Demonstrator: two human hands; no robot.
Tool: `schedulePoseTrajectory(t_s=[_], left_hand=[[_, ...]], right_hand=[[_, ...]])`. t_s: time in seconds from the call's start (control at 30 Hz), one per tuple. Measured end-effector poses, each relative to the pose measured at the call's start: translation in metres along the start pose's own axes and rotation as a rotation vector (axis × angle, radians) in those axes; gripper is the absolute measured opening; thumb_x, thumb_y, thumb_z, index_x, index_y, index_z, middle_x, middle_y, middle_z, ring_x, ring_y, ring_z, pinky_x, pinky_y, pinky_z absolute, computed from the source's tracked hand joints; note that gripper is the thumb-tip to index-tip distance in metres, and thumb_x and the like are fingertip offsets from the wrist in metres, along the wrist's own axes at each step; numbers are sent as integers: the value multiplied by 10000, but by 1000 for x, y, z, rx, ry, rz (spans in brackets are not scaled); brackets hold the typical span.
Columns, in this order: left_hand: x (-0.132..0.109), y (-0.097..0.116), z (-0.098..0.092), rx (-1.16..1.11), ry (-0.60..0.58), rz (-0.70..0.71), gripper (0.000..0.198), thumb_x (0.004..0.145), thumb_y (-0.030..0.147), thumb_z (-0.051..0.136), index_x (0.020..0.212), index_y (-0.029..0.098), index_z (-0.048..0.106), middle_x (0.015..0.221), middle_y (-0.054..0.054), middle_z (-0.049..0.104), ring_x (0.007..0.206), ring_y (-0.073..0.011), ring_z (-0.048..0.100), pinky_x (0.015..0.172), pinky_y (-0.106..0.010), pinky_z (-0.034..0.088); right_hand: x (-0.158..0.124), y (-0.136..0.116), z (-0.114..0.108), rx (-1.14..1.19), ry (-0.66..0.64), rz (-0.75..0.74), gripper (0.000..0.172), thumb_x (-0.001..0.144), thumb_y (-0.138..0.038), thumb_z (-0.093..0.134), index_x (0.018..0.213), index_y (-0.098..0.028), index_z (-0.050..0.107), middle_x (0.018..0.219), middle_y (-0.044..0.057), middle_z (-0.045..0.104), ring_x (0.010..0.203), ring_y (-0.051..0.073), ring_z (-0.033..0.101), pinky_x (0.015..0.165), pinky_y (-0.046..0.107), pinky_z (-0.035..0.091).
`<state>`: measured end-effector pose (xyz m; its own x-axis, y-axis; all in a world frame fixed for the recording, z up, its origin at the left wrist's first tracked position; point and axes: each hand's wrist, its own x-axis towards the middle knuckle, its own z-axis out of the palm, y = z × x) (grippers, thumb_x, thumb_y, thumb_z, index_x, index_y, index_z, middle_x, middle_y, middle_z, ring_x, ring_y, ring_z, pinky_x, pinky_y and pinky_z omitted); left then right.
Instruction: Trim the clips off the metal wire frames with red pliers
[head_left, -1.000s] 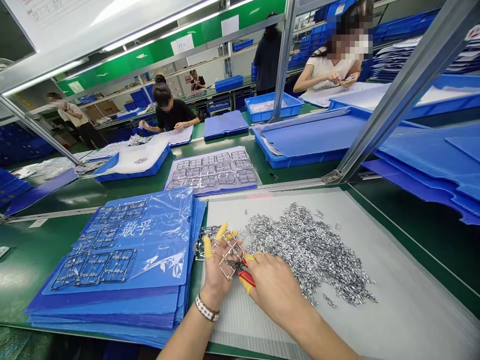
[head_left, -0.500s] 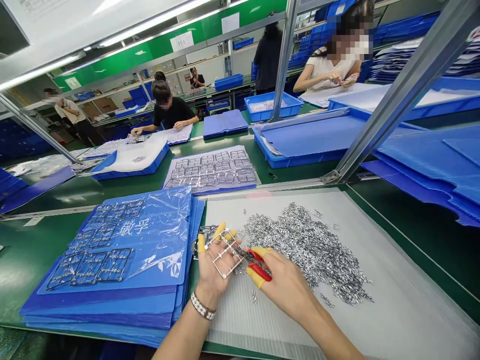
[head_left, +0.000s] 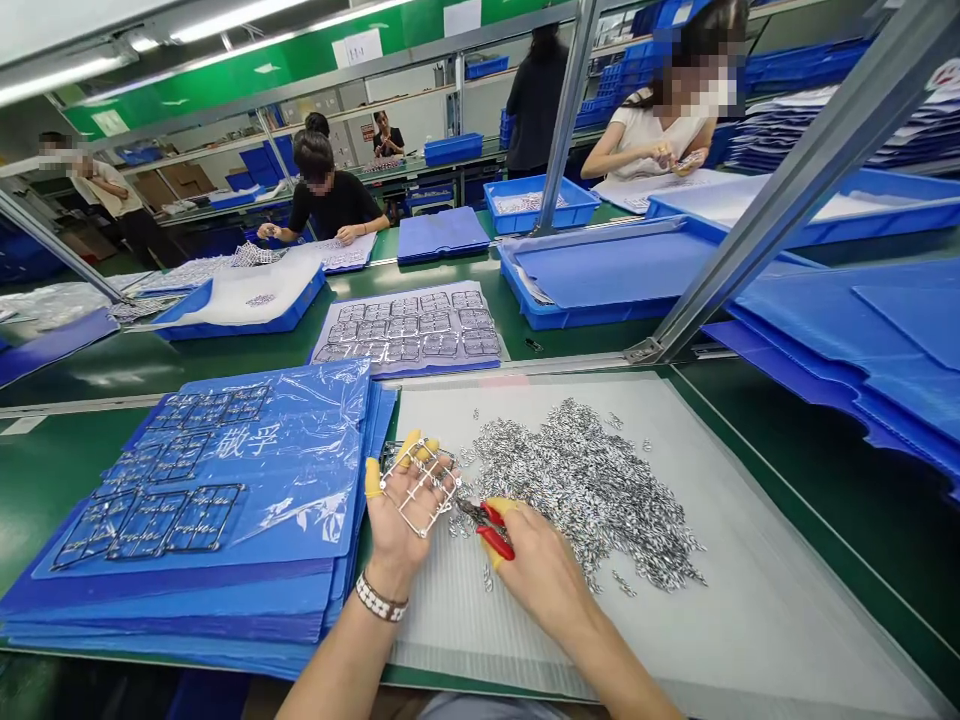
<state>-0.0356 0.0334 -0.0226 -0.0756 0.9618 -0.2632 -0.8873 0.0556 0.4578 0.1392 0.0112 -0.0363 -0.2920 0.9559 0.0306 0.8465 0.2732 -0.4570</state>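
Observation:
My left hand point(head_left: 401, 515), palm up with yellow covers on several fingertips, holds a shiny silver sprue frame point(head_left: 411, 506) with thin crossbars. In my right hand point(head_left: 534, 560) is a pair of red-handled side cutters point(head_left: 486, 527), their jaws pointing at the right edge of the frame. Whether the jaws touch the frame I cannot tell. Beneath and right of the hands, a big pile of small silver parts point(head_left: 577, 480) lies on a whitish sheet point(head_left: 720, 640). More dark frames show partly behind my left fingers.
To the left, several dark sprue frames point(head_left: 176, 520) lie on a stack of blue sheets point(head_left: 300, 400). Beyond the rail, a board of frames point(head_left: 409, 325) and a blue tray point(head_left: 547, 315) stand on the green table. A slanted metal post point(head_left: 780, 190) rises at right. Several people work opposite.
The view has shifted slightly. The cutters, which overlapped the frame's inner bars, are now drawn back to its right edge. My left hand still holds the frame.

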Motion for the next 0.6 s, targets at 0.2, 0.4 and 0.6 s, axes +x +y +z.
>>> schedulePoseTrajectory(t_s=[0.2, 0.4, 0.6], left_hand=[[-2, 10, 1, -42, 8, 99, 563, 879, 554, 381, 1220, 160, 595, 1098, -128, 668, 953, -280, 633, 948, -523, 427], [-5, 15, 4, -70, 46, 102, 560, 857, 575, 417, 1162, 157, 632, 1100, -129, 667, 965, -293, 635, 951, -526, 428], [-6, 17, 7, -112, 22, 70, 587, 860, 591, 406, 1230, 175, 592, 1063, -133, 676, 924, -278, 650, 914, -497, 454]], right_hand=[[7, -20, 18, -201, -33, -34, 384, 712, -13, 515, 1040, -198, 594, 938, 61, 657, 896, 243, 594, 784, 345, 390], [10, -21, 20, -297, -149, -59, 362, 713, -19, 527, 1012, -214, 588, 950, 58, 658, 904, 243, 596, 770, 340, 357], [19, -22, 13, -297, -250, -43, 439, 683, 19, 470, 1045, -201, 585, 962, 59, 660, 899, 225, 599, 755, 315, 367]])
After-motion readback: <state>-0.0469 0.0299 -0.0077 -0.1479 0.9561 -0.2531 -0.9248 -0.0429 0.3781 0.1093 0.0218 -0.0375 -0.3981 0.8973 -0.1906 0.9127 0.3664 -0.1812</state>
